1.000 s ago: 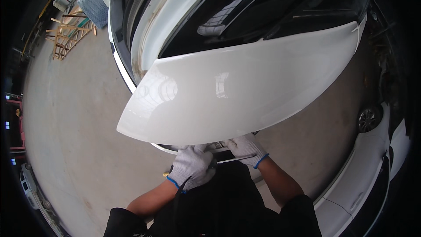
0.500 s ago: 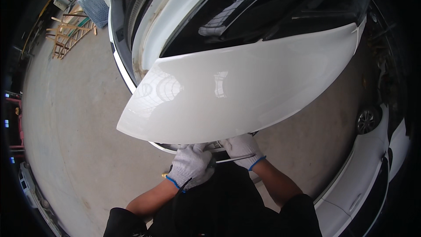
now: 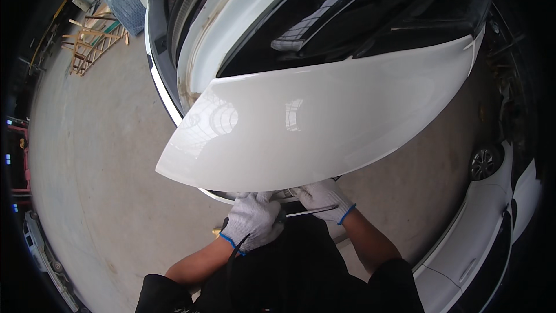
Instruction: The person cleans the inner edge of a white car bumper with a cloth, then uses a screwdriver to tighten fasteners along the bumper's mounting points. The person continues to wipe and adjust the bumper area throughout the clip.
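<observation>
Concrete floor [image 3: 98, 139] is spreading beneath the whole scene, greyish-brown and faintly marked. Above it, a glossy white car panel [image 3: 278, 133] is filling the centre of the dial, its lower edge bowing toward six o'clock and its face reflecting roof light. Right at that edge, two hands are working close together, wearing white knitted gloves with blue cuffs. The left hand [image 3: 253, 220] is lying nearer seven o'clock; its fingers are curling round one end of a slim metal rod [image 3: 310, 212], which is pointing toward three o'clock and crossing in front of the other glove. The right hand [image 3: 325, 200] is lying nearer five o'clock, its fingertips disappearing beneath the panel, so one cannot tell whether they are gripping anything. Black clothing [image 3: 289, 266] is showing below, at six o'clock. Dark window glass [image 3: 347, 11] is bordering the panel from twelve toward one o'clock. Farther out, a pale car [image 3: 463, 237] is standing at four o'clock, its front wheel [image 3: 485, 162] showing near three. Another car [image 3: 43, 255] is standing at eight o'clock, and a slatted wooden frame [image 3: 92, 49] is resting on the floor at ten.
</observation>
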`<move>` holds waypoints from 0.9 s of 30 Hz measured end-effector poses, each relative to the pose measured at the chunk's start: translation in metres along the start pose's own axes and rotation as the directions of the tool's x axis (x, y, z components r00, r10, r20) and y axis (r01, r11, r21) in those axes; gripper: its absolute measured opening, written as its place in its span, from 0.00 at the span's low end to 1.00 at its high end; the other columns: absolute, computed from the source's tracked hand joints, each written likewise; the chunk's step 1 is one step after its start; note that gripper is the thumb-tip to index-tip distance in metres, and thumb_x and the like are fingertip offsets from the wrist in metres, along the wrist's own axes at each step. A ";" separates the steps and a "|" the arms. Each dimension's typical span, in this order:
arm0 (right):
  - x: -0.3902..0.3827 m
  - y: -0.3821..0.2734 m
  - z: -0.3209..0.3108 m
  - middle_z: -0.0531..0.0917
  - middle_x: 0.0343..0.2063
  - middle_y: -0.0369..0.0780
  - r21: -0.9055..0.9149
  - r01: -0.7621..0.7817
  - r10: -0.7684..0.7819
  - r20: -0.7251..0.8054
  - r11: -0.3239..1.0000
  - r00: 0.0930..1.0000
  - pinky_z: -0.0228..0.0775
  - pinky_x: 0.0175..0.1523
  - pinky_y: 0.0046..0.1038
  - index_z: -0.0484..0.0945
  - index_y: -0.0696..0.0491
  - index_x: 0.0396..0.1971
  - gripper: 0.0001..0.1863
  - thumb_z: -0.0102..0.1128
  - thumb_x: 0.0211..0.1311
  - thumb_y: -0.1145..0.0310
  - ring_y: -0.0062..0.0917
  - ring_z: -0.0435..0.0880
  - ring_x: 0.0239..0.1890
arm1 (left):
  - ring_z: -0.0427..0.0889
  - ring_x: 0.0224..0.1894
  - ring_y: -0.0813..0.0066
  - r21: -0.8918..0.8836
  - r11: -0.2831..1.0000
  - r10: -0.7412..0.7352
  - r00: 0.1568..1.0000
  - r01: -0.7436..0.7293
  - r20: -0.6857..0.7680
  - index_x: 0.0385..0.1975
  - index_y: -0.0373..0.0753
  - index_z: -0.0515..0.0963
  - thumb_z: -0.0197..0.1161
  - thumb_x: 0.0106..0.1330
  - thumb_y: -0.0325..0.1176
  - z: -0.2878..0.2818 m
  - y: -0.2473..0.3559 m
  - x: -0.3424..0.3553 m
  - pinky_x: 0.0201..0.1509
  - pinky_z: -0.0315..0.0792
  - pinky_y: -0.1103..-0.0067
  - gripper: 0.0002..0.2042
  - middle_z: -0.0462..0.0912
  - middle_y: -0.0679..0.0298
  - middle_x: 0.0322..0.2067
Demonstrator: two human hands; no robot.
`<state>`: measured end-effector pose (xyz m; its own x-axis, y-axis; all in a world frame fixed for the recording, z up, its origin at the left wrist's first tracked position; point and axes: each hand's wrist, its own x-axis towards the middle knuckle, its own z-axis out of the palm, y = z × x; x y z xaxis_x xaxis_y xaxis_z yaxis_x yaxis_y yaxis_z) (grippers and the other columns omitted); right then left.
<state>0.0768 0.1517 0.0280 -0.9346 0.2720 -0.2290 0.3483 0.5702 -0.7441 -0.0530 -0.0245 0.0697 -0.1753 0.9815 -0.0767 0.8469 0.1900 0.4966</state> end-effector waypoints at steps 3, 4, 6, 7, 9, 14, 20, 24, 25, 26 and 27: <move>0.000 -0.001 -0.005 0.85 0.40 0.52 0.016 -0.026 0.025 0.047 1.000 0.999 0.75 0.50 0.49 0.83 0.56 0.45 0.17 0.51 0.69 0.60 0.50 0.84 0.41 | 0.82 0.46 0.46 0.006 1.000 0.031 0.999 -0.031 -0.022 0.25 0.36 0.81 0.69 0.52 0.36 0.000 -0.001 0.001 0.47 0.76 0.53 0.09 0.79 0.48 0.51; 0.000 -0.002 -0.005 0.85 0.40 0.52 0.028 -0.022 0.021 0.028 0.999 0.999 0.74 0.50 0.49 0.83 0.56 0.45 0.17 0.51 0.69 0.61 0.50 0.84 0.41 | 0.82 0.46 0.46 0.007 0.999 0.042 0.999 -0.041 -0.032 0.25 0.36 0.81 0.69 0.52 0.36 -0.001 -0.002 0.001 0.48 0.75 0.53 0.09 0.79 0.48 0.51; 0.001 -0.004 -0.004 0.85 0.39 0.53 0.052 -0.014 0.014 -0.011 0.999 1.000 0.74 0.50 0.49 0.83 0.57 0.45 0.17 0.51 0.69 0.61 0.51 0.84 0.42 | 0.82 0.46 0.46 -0.003 1.000 0.008 1.000 -0.008 -0.010 0.25 0.36 0.82 0.69 0.52 0.36 0.000 -0.002 -0.001 0.48 0.75 0.54 0.09 0.79 0.48 0.52; 0.001 -0.001 -0.001 0.85 0.39 0.53 0.023 -0.019 0.019 0.000 1.000 1.000 0.74 0.50 0.48 0.83 0.57 0.45 0.17 0.51 0.70 0.61 0.51 0.84 0.42 | 0.82 0.46 0.46 -0.005 1.000 -0.008 1.000 0.008 0.002 0.25 0.36 0.82 0.69 0.52 0.35 0.000 -0.001 -0.001 0.48 0.75 0.54 0.09 0.79 0.48 0.52; 0.000 0.010 0.006 0.85 0.39 0.53 -0.037 -0.030 0.030 0.022 0.999 0.999 0.74 0.51 0.48 0.83 0.57 0.45 0.17 0.50 0.70 0.62 0.51 0.83 0.43 | 0.82 0.46 0.46 -0.012 1.000 0.005 1.000 -0.005 -0.018 0.25 0.36 0.81 0.69 0.52 0.35 -0.001 0.000 0.000 0.49 0.75 0.54 0.09 0.79 0.48 0.52; -0.002 0.004 0.001 0.85 0.41 0.52 0.047 -0.057 0.057 0.001 0.997 0.998 0.75 0.51 0.45 0.83 0.56 0.47 0.16 0.55 0.70 0.61 0.50 0.83 0.45 | 0.81 0.47 0.47 -0.038 0.999 0.005 1.000 -0.006 -0.026 0.25 0.35 0.82 0.69 0.52 0.35 0.001 -0.001 0.000 0.50 0.75 0.55 0.09 0.79 0.49 0.52; -0.002 0.002 0.004 0.85 0.42 0.51 0.056 -0.097 0.098 -0.026 0.994 0.995 0.75 0.52 0.43 0.83 0.56 0.47 0.15 0.57 0.71 0.61 0.49 0.83 0.47 | 0.81 0.49 0.48 -0.016 1.000 -0.010 1.000 0.010 -0.003 0.25 0.36 0.83 0.70 0.51 0.36 0.000 0.000 0.001 0.53 0.74 0.56 0.10 0.80 0.49 0.52; -0.001 0.005 0.008 0.86 0.35 0.51 -0.014 -0.086 0.086 -0.050 0.996 0.995 0.75 0.48 0.49 0.84 0.54 0.42 0.18 0.50 0.71 0.57 0.50 0.84 0.40 | 0.80 0.50 0.49 -0.018 1.000 -0.001 1.000 0.000 -0.019 0.26 0.36 0.83 0.70 0.51 0.36 -0.001 0.000 0.001 0.54 0.73 0.56 0.10 0.79 0.49 0.53; -0.001 0.003 0.007 0.86 0.35 0.51 -0.029 -0.089 0.088 -0.047 0.996 0.995 0.75 0.48 0.48 0.84 0.54 0.42 0.18 0.49 0.72 0.57 0.50 0.84 0.39 | 0.80 0.50 0.49 -0.022 1.000 -0.004 1.000 0.004 -0.017 0.26 0.36 0.83 0.70 0.52 0.36 -0.001 0.000 0.001 0.54 0.73 0.56 0.10 0.79 0.50 0.53; -0.001 -0.001 0.005 0.86 0.34 0.51 -0.045 -0.091 0.089 -0.044 0.995 0.995 0.75 0.48 0.48 0.84 0.54 0.42 0.19 0.49 0.72 0.56 0.50 0.84 0.39 | 0.80 0.50 0.49 -0.015 1.000 0.004 1.000 -0.004 -0.027 0.26 0.36 0.83 0.70 0.52 0.36 -0.001 0.000 0.001 0.54 0.73 0.56 0.10 0.79 0.50 0.53; -0.001 -0.002 0.004 0.86 0.34 0.51 -0.061 -0.094 0.091 -0.041 0.994 0.995 0.75 0.47 0.48 0.84 0.54 0.42 0.19 0.49 0.72 0.56 0.50 0.84 0.39 | 0.80 0.50 0.49 -0.009 1.000 0.011 0.999 -0.012 -0.036 0.26 0.36 0.83 0.70 0.52 0.36 -0.001 -0.001 0.001 0.54 0.74 0.56 0.10 0.79 0.50 0.53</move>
<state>0.0763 0.1474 0.0274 -0.8953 0.3547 -0.2697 0.4378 0.5882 -0.6799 -0.0543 -0.0237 0.0698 -0.1838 0.9822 -0.0399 0.8445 0.1785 0.5049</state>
